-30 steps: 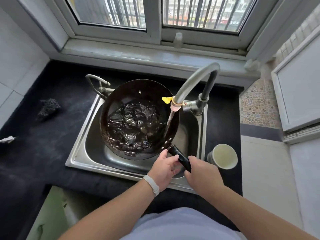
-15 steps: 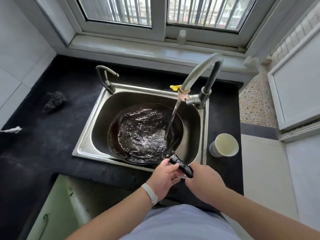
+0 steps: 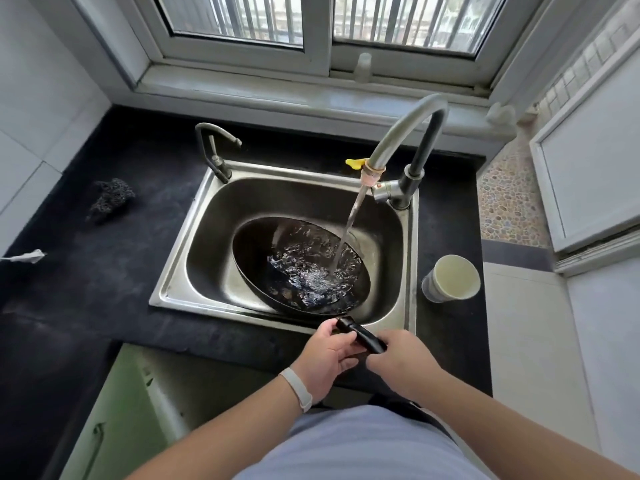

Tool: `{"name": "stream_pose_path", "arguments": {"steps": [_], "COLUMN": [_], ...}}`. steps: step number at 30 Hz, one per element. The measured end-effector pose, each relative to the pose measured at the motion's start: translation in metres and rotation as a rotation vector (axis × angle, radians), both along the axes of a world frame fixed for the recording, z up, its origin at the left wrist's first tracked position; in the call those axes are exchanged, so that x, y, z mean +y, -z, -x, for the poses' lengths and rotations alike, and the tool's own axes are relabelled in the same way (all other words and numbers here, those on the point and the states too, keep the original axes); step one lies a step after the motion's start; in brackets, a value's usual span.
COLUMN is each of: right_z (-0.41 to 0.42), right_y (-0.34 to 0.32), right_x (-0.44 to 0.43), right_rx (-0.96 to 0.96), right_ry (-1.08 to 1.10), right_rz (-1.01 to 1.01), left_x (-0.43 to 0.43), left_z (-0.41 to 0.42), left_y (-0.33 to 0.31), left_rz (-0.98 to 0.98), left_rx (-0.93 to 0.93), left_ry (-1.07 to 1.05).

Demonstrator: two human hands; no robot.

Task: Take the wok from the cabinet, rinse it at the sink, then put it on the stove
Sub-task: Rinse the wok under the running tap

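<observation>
The left hand point(image 3: 329, 355), a pale band point(image 3: 298, 389) at its wrist, curls round the black handle point(image 3: 362, 336) from below with the thumb laid on top. The right hand point(image 3: 403, 362) closes over the handle's near end, hiding that end and its own tucked-under fingers. The handle reaches out over the front rim of the sink point(image 3: 180, 268), which cuts off part of the near edge of the wok point(image 3: 256, 258). The wok sits down in the basin, tilted so that its left side stands higher. It is round and nearly black, with water churning in its lower right part, and the bottom under the water cannot be made out. A stream point(image 3: 349, 223) from the curved faucet point(image 3: 431, 102) at the sink's back right corner falls into it. A cup point(image 3: 452, 278) stands on the counter point(image 3: 86, 289) just right of the sink, and a dark scrubber point(image 3: 110, 199) lies toward the counter's left edge.
</observation>
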State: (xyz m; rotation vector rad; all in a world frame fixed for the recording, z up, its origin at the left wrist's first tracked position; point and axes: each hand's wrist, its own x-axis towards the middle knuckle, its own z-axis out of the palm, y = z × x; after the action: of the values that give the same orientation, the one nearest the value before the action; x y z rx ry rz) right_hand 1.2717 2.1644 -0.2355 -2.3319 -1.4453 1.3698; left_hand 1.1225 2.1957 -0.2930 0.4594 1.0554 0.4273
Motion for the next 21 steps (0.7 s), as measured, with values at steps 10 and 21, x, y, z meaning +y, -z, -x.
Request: {"name": "stream_pose_path", "arguments": {"steps": [10, 21], "right_z": [0.002, 0.0], "right_y": [-0.008, -0.024], "right_x": [0.0, 0.006], "right_rx": [0.275, 0.517], "right_ry": [0.258, 0.291], "right_rz": [0.114, 0.082], "left_x": [0.003, 0.015], "left_z": [-0.009, -0.003], "left_y": [-0.007, -0.02], "left_rz": [0.048, 0.139], "left_rx": [0.074, -0.301], "left_ry": [-0.152, -0.295]}}
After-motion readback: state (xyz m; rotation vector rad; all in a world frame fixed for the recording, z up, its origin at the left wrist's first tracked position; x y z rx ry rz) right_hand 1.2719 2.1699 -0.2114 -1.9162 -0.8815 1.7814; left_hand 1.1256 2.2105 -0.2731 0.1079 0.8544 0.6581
